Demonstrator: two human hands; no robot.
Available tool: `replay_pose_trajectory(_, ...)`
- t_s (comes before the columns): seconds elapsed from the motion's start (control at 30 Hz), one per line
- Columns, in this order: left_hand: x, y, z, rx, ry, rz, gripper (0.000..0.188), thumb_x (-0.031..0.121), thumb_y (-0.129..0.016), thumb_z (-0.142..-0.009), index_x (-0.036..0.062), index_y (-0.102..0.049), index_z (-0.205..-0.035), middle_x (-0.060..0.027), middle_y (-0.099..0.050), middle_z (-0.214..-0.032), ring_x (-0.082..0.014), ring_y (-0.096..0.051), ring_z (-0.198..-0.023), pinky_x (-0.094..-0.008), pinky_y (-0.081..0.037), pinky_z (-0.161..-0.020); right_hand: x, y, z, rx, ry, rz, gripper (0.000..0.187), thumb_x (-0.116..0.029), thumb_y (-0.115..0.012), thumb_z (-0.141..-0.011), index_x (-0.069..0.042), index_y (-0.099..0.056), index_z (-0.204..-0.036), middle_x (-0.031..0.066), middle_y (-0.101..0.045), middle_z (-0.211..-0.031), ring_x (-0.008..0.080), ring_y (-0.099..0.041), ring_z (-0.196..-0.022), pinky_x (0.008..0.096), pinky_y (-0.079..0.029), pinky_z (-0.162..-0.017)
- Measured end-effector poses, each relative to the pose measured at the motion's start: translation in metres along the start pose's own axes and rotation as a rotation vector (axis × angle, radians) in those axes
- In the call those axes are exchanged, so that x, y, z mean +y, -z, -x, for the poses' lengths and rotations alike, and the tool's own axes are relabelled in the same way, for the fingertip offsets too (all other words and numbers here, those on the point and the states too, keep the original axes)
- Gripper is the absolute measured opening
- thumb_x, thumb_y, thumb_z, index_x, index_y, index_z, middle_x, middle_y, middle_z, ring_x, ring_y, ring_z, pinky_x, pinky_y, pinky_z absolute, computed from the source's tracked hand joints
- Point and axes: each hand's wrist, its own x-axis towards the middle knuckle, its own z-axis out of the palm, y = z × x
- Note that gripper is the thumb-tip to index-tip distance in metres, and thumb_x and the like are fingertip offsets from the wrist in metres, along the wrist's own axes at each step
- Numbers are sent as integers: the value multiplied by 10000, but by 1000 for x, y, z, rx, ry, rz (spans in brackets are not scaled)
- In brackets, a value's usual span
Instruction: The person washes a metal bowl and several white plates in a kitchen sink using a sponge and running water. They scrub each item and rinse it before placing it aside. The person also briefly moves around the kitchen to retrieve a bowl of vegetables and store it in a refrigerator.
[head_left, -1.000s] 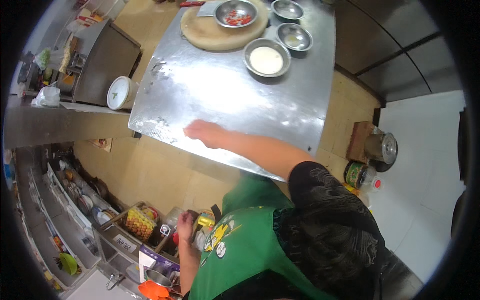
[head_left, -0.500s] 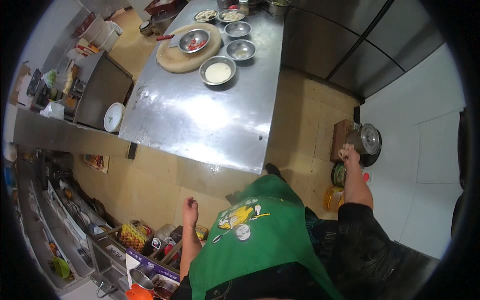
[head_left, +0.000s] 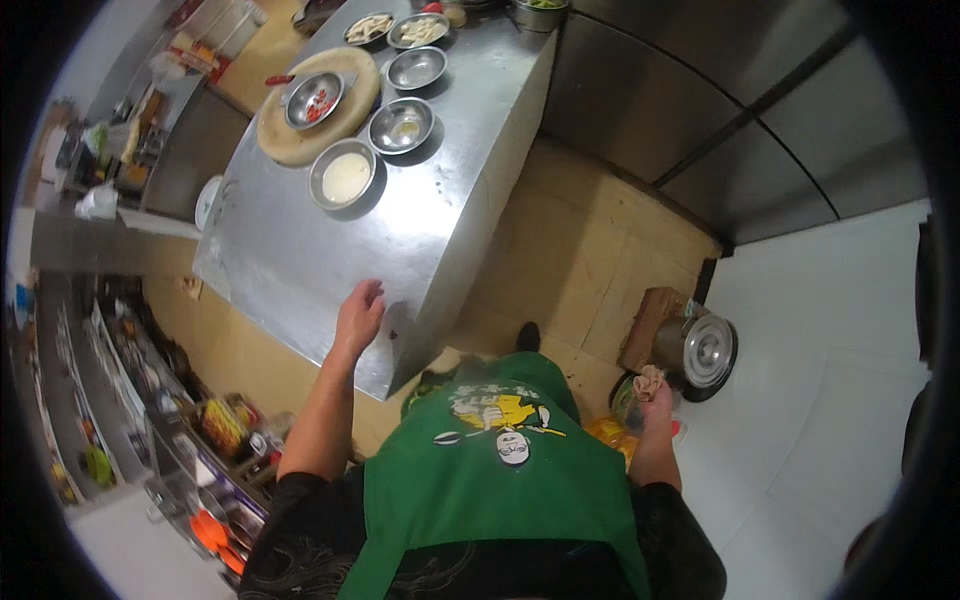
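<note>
My right hand (head_left: 657,396), low on the right beside the lidded pot, is closed around a crumpled brownish cloth (head_left: 648,382). Over the near end of the steel table (head_left: 270,235) reaches my left hand (head_left: 360,312), with loosely curled, parted fingers and nothing in them. Farther back on the table stands a metal bowl of white stuff (head_left: 346,180). Two more metal bowls are next to it, one with a little in the bottom (head_left: 402,126) and one (head_left: 417,68) behind it. A bowl with red pieces (head_left: 316,101) rests on a round wooden chopping board (head_left: 288,140) beside a red-handled knife (head_left: 280,79).
A pot with a steel lid (head_left: 706,350) stands on the floor at the right, by a brown box (head_left: 650,320). Yellow bottles (head_left: 608,432) are close to my right arm. Steel cabinets (head_left: 690,90) line the back right; crowded shelves (head_left: 90,400) fill the left.
I have moved nearer the table, which now extends closer to my body. My left hand has risen from beside my apron to over the table corner. My right hand still holds the cloth, now lower.
</note>
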Motion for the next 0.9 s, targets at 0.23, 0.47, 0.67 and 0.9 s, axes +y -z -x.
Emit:
replay_pose_trajectory(0.23,44,-29,-73,92,308,496,284,113,-504,-857,-22,-485,-1107,-132,-595,-977,-211,-585,-879,-298,-481,-759,-80,-115,-71,291,62,147,223,-184,-394,-926,-56,-512,-1064,75,-573,-971,254,-553,-830,406,-482,-735)
replay_pose_trajectory(0.47,-32,-14,-190,506,536,1449,213,77,-505,-865,-44,-461,-1034,-159,-542,-930,-233,-572,-781,-325,-511,-655,-125,-208,-158,-268,-108,320,233,-213,-406,-926,-75,-549,-1047,44,-606,-979,219,-581,-823,358,-488,-698)
replay_pose_trajectory(0.67,-36,-22,-207,831,494,1318,253,-18,-501,-781,-38,-446,-1027,-143,-508,-985,-241,-541,-835,-365,-515,-702,-135,-354,-194,-73,-158,593,348,-215,-385,-937,-40,-475,-1224,89,-564,-1155,227,-566,-993,364,-496,-767)
replay_pose_trajectory(0.9,67,-12,-171,840,539,1279,257,31,-511,-782,-6,-478,-1035,-97,-545,-999,-184,-551,-841,-315,-499,-685,-59,-556,-249,-443,-290,897,358,-209,-395,-941,-52,-442,-1259,96,-525,-1205,208,-545,-1048,353,-493,-826)
